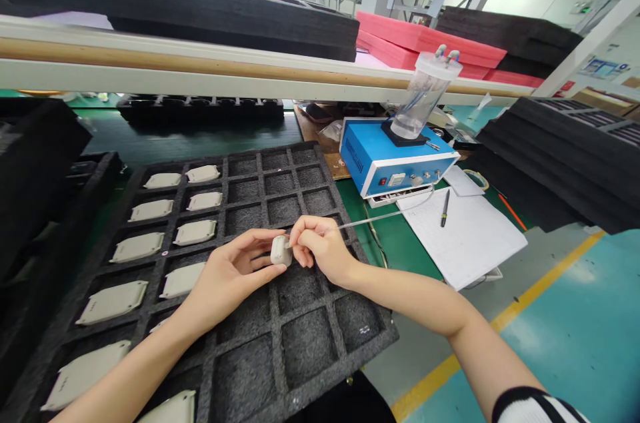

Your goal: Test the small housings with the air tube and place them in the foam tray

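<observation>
My left hand (233, 273) grips a small beige plastic housing (279, 251) between thumb and fingers, its rounded face turned to the left. Close against its right side, my right hand (324, 251) pinches the end of a thin clear tube (373, 218); the fingers hide the exact tip and whether it touches the housing. Below both hands lies a black foam tray (277, 346) divided into square pockets. Several similar beige housings (137, 247) sit in its left columns, while the pockets towards the right hold nothing visible.
A blue machine (395, 160) carrying a clear cylinder (417, 103) stands behind on the right, the tube running to its front. Beside it are paper sheets (470, 236) and a pen (445, 208). Black foam stacks (560, 150) flank the right; a shelf (200, 73) crosses the back.
</observation>
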### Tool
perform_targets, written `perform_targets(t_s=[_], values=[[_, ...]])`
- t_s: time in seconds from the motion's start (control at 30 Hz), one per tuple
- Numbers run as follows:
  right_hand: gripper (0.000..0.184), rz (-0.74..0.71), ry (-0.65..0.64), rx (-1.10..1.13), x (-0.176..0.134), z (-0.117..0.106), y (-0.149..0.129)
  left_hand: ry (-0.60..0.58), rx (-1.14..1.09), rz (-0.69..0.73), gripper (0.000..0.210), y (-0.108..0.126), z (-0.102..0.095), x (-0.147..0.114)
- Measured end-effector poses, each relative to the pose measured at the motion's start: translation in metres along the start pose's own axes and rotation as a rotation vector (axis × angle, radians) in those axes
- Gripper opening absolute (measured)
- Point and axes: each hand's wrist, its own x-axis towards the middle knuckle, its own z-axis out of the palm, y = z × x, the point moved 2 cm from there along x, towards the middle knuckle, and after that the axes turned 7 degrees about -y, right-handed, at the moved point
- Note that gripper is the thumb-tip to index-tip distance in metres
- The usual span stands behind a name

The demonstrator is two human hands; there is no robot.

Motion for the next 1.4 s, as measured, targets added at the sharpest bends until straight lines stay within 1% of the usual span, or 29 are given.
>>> perform_targets(t_s=[0.3, 0.37, 0.43, 0.5, 0.6, 0.7, 0.73, 0.8, 0.9, 0.97, 1.03, 1.1, 1.13, 1.2, 1.33, 1.4], values=[[0.010, -0.023, 0.003, 0.007, -0.001, -0.001, -0.001, -0.002, -0.021, 0.004, 0.042, -0.001, -0.001, -0.001], [0.009, -0.075, 0.067, 0.019, -0.001, -0.002, -0.003, 0.026, -0.029, -0.005, 0.044, -0.001, -0.002, -0.001], [0.008, -0.161, 0.185, 0.037, -0.003, -0.005, -0.005, 0.068, -0.095, -0.022, 0.046, 0.000, -0.004, -0.003], [0.008, -0.224, 0.270, 0.051, -0.005, -0.007, -0.006, 0.096, -0.233, -0.040, 0.045, 0.000, -0.005, -0.004], [0.010, -0.223, 0.264, 0.067, -0.004, -0.009, -0.004, 0.071, -0.422, -0.062, 0.036, 0.003, -0.005, -0.004], [0.010, -0.207, 0.254, 0.077, -0.003, -0.009, -0.002, 0.043, -0.444, -0.103, 0.030, 0.012, -0.005, -0.007], [0.010, -0.206, 0.257, 0.079, -0.004, -0.009, -0.003, 0.033, -0.400, -0.118, 0.029, 0.015, -0.006, -0.011], [0.010, -0.212, 0.260, 0.088, -0.004, -0.009, -0.004, -0.020, -0.211, -0.151, 0.025, 0.023, -0.008, -0.025], [0.010, -0.213, 0.242, 0.106, -0.005, -0.007, -0.006, -0.143, 0.176, -0.248, 0.028, 0.032, -0.009, -0.057], [0.010, -0.197, 0.217, 0.111, -0.005, -0.006, -0.006, -0.223, 0.395, -0.326, 0.028, 0.037, -0.007, -0.080], [0.010, -0.182, 0.199, 0.114, -0.005, -0.006, -0.005, -0.294, 0.606, -0.338, 0.023, 0.040, -0.001, -0.098], [0.010, -0.173, 0.197, 0.117, -0.006, -0.005, -0.005, -0.344, 0.792, -0.282, 0.019, 0.041, 0.006, -0.108], [0.009, -0.170, 0.200, 0.118, -0.006, -0.005, -0.005, -0.367, 0.870, -0.246, 0.021, 0.040, 0.010, -0.111], [0.009, -0.158, 0.202, 0.115, -0.005, -0.005, -0.005, -0.374, 1.019, -0.168, 0.026, 0.035, 0.017, -0.114], [0.008, -0.124, 0.194, 0.104, -0.005, -0.004, -0.005, -0.293, 1.447, 0.021, 0.035, 0.024, 0.031, -0.122], [0.007, -0.105, 0.193, 0.101, -0.006, -0.004, -0.005, -0.255, 1.569, 0.106, 0.037, 0.029, 0.032, -0.127]])
